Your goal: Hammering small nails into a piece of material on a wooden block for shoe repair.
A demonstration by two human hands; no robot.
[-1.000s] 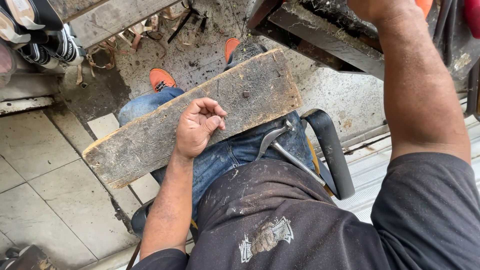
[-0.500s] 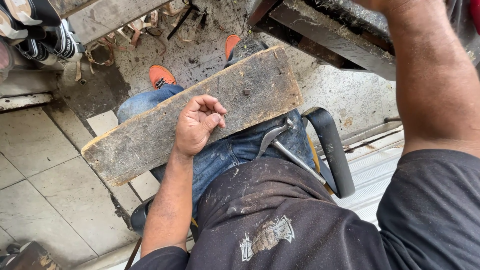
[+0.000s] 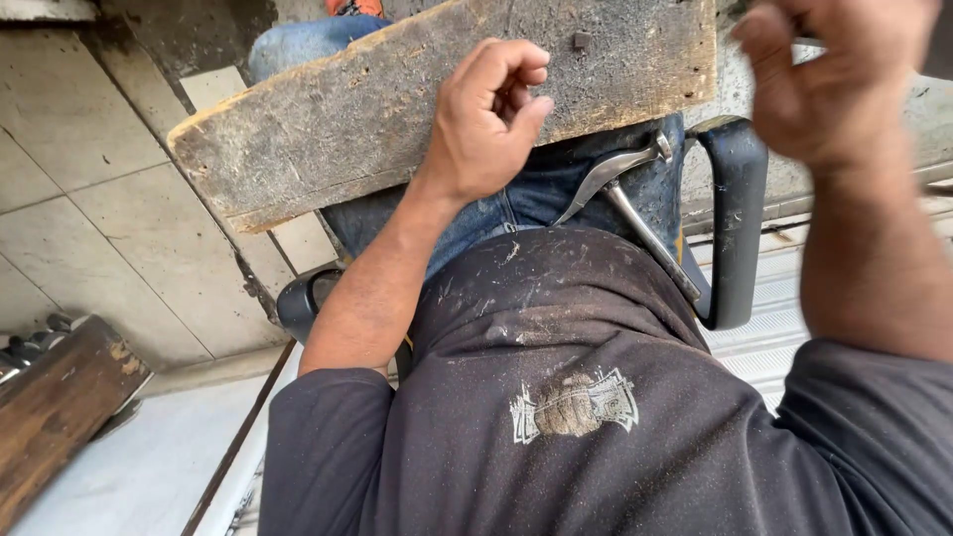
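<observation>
Weathered plank (image 3: 328,129) across lap, curled empty left hand (image 3: 486,119) upon it, right hand (image 3: 829,84) raised, loosely open.

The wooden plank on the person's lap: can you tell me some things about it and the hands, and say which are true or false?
1. The wooden plank lies across the person's lap. True.
2. The left hand rests on the plank. True.
3. The right hand holds the hammer. False: it is raised and empty; the hammer lies on the lap.
4. The plank is freshly painted blue. False: it is bare, worn, greyish wood.
5. The shirt is dusty. True.
</observation>
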